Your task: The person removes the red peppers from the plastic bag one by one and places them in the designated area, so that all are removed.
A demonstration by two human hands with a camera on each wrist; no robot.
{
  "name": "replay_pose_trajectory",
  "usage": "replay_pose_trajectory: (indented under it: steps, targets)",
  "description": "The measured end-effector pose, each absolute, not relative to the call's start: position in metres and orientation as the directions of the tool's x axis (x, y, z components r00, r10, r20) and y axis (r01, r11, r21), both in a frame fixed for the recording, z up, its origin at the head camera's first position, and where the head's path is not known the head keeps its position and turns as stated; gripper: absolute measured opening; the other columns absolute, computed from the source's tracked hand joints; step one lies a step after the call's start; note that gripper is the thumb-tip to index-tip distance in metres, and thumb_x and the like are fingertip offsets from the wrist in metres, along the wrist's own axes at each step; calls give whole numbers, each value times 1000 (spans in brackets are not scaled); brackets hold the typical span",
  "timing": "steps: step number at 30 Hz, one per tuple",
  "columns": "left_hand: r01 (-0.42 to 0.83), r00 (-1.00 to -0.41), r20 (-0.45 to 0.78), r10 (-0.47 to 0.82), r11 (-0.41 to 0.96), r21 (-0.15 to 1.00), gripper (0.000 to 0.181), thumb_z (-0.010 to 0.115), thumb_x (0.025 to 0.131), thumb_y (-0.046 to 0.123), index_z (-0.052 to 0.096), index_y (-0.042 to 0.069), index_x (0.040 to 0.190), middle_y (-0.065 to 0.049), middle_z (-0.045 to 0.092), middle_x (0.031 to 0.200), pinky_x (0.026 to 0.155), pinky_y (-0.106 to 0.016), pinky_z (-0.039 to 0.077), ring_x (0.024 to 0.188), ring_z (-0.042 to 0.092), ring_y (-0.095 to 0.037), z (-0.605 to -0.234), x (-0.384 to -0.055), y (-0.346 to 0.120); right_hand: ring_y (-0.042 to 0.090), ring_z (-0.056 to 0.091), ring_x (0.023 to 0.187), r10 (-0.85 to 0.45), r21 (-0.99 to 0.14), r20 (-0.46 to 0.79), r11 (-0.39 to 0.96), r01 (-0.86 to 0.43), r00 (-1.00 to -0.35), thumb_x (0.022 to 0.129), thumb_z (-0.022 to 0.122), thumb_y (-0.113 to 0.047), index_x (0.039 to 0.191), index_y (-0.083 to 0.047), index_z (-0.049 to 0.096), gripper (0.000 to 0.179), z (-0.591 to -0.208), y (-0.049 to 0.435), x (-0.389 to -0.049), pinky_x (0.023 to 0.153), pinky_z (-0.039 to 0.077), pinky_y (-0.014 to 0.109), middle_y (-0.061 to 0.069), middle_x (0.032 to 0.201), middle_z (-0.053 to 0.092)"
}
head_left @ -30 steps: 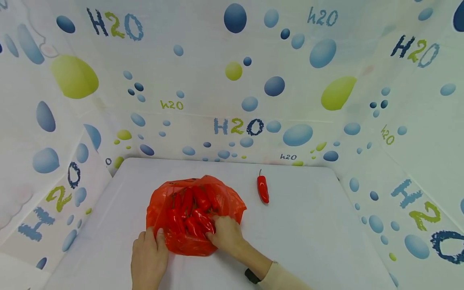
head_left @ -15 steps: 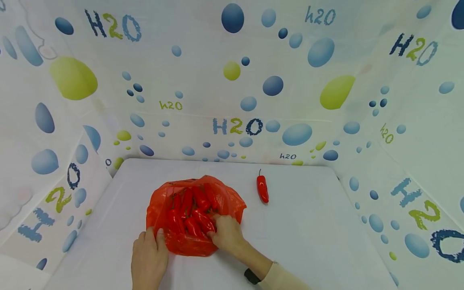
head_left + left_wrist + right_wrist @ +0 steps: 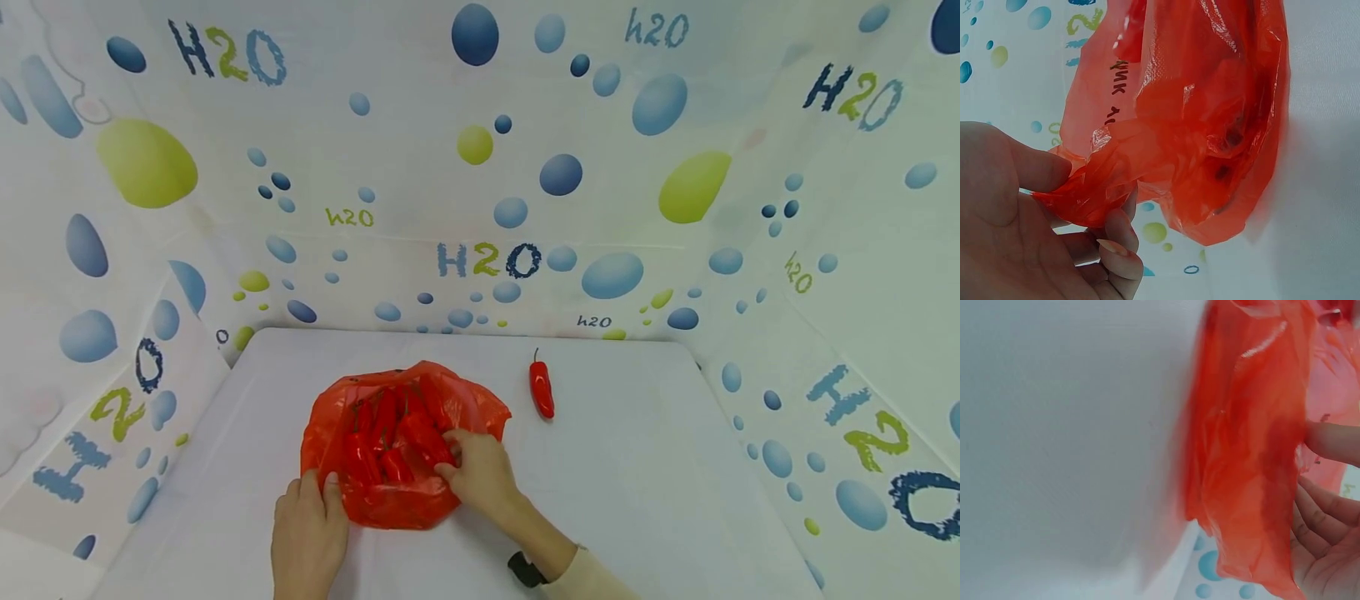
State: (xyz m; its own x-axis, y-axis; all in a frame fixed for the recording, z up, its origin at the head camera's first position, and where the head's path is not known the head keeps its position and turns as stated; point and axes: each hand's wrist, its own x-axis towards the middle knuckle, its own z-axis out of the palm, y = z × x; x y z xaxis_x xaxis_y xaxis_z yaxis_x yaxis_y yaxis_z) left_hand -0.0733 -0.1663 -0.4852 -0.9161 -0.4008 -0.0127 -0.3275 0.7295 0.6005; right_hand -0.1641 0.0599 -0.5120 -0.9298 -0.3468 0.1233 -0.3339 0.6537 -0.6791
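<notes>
Backdrop (image 3: pixel 420 167) with "H2O" (image 3: pixel 486 259) behind peppers (image 3: pixel 386 412) in bag (image 3: pixel 401 510)

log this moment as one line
left hand: grips red bag | right hand: pinches pepper inside bag | loose pepper: on table

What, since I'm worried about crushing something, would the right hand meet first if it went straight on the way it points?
First the red pepper that the right hand seems to pinch, then probably the other peppers farther in the red bag, though depth is hard to judge.
</notes>
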Motion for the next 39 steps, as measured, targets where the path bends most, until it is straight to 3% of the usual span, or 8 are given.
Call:
replay_pose_trajectory:
  steps: [8, 23, 39]
  targets:
    - [-328, -913, -1, -409, 729, 601, 40, 44, 111, 22, 51, -13, 127, -34, 55, 114, 86, -62, 46, 107, 51, -51, -485, -74, -163, 6, 62, 75, -302, -687, 135, 658, -309, -944, 86, 88, -24, 127, -10, 72, 45, -502, 65, -161, 67, 53, 17, -5, 94, 74]
    - [-306, -917, 21, -399, 735, 605, 40, 43, 111, 23, 53, -14, 125, -33, 57, 110, 84, -62, 46, 105, 53, -51, -487, -75, -162, 8, 66, 84, -251, -737, 129, 622, -262, -959, 89, 86, -23, 134, -12, 70, 49, -482, 72, -158, 73, 58, 22, -4, 99, 75]
    - [-321, -918, -11, -397, 725, 610, 42, 43, 111, 23, 50, -14, 130, -35, 55, 116, 88, -63, 46, 108, 51, -51, -488, -76, -164, 14, 68, 91, -166, -775, 208, 573, -266, -964, 89, 86, -22, 130, -8, 71, 46, -470, 80, -164, 74, 57, 23, -4, 99, 75]
